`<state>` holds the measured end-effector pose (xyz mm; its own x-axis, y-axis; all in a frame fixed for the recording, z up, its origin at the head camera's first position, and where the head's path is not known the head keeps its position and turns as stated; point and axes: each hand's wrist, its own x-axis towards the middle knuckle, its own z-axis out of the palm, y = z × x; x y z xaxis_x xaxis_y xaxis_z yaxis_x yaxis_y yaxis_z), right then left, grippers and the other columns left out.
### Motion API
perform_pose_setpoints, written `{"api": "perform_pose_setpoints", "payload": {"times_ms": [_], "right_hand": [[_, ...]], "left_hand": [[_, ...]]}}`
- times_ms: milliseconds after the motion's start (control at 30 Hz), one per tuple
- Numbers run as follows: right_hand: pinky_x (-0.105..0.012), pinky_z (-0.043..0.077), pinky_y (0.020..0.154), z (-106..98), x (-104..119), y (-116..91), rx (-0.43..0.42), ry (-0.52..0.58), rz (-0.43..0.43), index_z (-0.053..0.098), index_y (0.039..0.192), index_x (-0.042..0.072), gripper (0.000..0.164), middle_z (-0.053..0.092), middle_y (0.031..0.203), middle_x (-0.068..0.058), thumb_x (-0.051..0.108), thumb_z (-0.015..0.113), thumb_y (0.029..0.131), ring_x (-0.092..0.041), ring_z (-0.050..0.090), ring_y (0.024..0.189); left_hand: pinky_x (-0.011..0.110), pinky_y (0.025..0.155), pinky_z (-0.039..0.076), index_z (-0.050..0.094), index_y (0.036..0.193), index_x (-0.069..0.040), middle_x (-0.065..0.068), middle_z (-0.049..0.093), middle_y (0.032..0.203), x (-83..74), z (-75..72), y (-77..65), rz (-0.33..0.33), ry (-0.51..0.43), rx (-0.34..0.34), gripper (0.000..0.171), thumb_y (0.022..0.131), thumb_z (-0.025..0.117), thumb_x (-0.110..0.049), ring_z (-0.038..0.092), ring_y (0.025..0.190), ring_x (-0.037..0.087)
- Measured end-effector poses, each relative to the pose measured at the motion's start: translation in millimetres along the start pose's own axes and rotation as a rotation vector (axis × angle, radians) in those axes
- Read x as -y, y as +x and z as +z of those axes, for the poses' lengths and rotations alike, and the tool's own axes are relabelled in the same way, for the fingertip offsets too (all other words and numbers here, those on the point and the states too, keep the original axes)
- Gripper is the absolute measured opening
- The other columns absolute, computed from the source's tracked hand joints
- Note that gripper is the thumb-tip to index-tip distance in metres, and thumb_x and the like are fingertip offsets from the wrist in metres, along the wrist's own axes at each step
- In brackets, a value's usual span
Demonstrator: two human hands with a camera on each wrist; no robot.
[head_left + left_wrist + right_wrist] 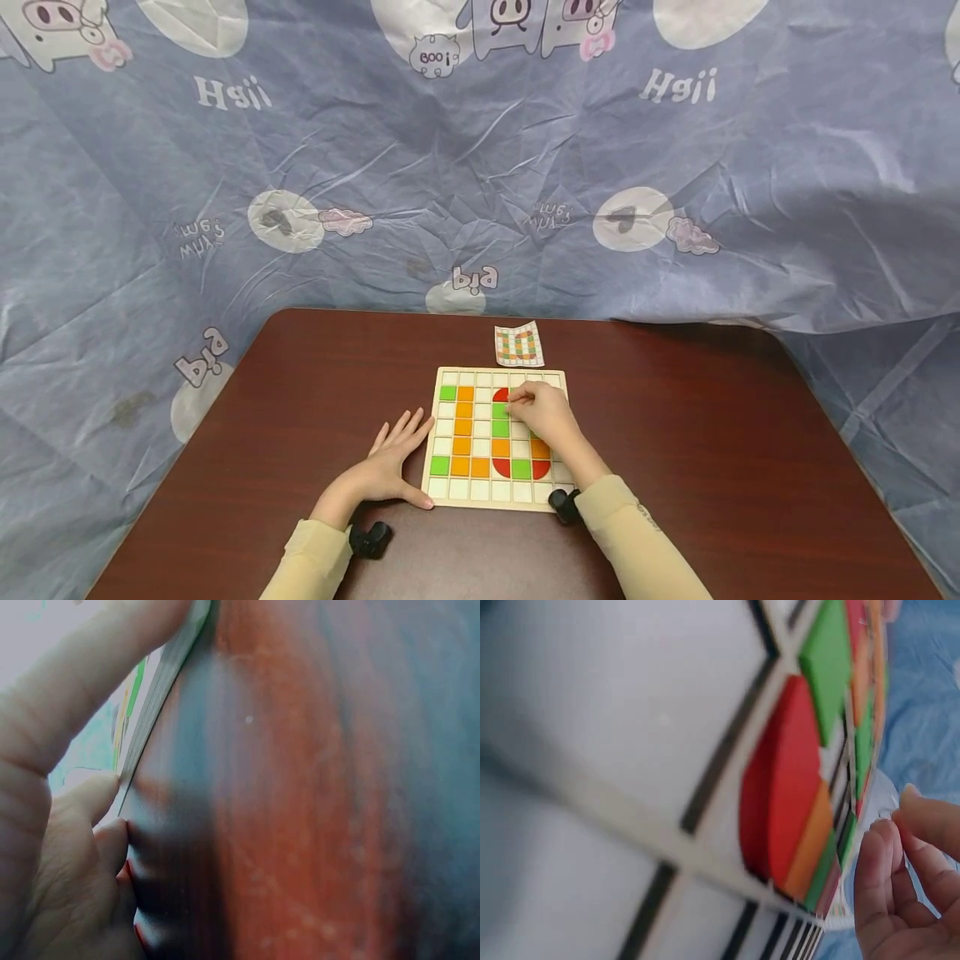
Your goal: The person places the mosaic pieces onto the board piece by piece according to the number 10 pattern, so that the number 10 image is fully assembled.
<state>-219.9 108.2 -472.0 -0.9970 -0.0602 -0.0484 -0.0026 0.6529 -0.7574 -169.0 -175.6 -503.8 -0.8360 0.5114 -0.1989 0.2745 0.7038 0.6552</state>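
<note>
A square wooden grid board (pixel 498 505) lies on the table, with green, orange and red tiles in some of its cells. My left hand (pixel 388 468) rests at the board's left side, fingers spread, with the thumb at the near left corner. In the left wrist view the thumb (pixel 82 682) lies along the board's edge (pixel 154 705). My right hand (pixel 546 414) is over the upper middle of the board, its fingertips drawn together beside a green tile (pixel 500 411). The right wrist view shows the thumb and fingers (pixel 877 862) meeting; I cannot tell whether they hold a tile.
A small paper pattern card (pixel 519 345) with a coloured grid lies just beyond the board's far edge. The dark red-brown table (pixel 690 433) reaches out on both sides. A blue-grey printed cloth (pixel 480 167) hangs behind it.
</note>
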Motion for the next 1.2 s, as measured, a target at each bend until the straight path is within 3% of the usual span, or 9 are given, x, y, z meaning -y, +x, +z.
{"api": "perform_pose_setpoints", "payload": {"times_ms": [433, 733, 900, 1200], "right_hand": [[-0.025, 0.053, 0.071, -47.9, -33.7, -17.3, -0.063, 0.159, 0.073, 0.074, 0.105, 0.004, 0.021, 0.075, 0.095, -0.009, 0.018, 0.072, 0.089, -0.016, 0.068, 0.081], [-0.029, 0.057, 0.078, -70.8, -63.6, -35.5, -0.085, 0.222, 0.109, 0.071, 0.113, 0.002, 0.03, 0.075, 0.103, -0.011, 0.022, 0.071, 0.092, -0.017, 0.071, 0.088], [-0.025, 0.057, 0.079, -79.6, -70.6, -40.6, -0.091, 0.259, 0.113, 0.069, 0.116, 0.0, 0.034, 0.075, 0.104, -0.012, 0.023, 0.071, 0.092, -0.017, 0.072, 0.09], [-0.021, 0.055, 0.077, -91.1, -77.6, -48.7, -0.092, 0.206, 0.11, 0.068, 0.119, 0.001, 0.038, 0.074, 0.107, -0.012, 0.027, 0.07, 0.092, -0.004, 0.069, 0.087]], "left_hand": [[0.062, 0.119, -0.006, 0.016, 0.159, -0.011, 0.016, 0.002, 0.166, 2.4, -3.2, 1.1, 0.002, -0.022, -0.004, 0.123, 0.066, 0.091, -0.04, -0.005, 0.153, 0.038], [0.063, 0.119, -0.005, 0.016, 0.159, -0.009, 0.017, 0.002, 0.166, 4.8, -6.3, 1.8, 0.0, -0.005, 0.001, 0.123, 0.066, 0.09, -0.042, -0.005, 0.153, 0.038], [0.063, 0.119, -0.005, 0.016, 0.159, -0.01, 0.017, 0.003, 0.166, 6.4, -7.6, 2.9, -0.009, -0.003, -0.002, 0.123, 0.066, 0.09, -0.043, -0.004, 0.153, 0.039], [0.061, 0.12, -0.004, 0.023, 0.158, -0.01, 0.015, 0.011, 0.166, 6.4, -10.4, 4.7, -0.074, -0.066, -0.025, 0.1, 0.082, 0.077, -0.047, 0.001, 0.153, 0.038]]}}
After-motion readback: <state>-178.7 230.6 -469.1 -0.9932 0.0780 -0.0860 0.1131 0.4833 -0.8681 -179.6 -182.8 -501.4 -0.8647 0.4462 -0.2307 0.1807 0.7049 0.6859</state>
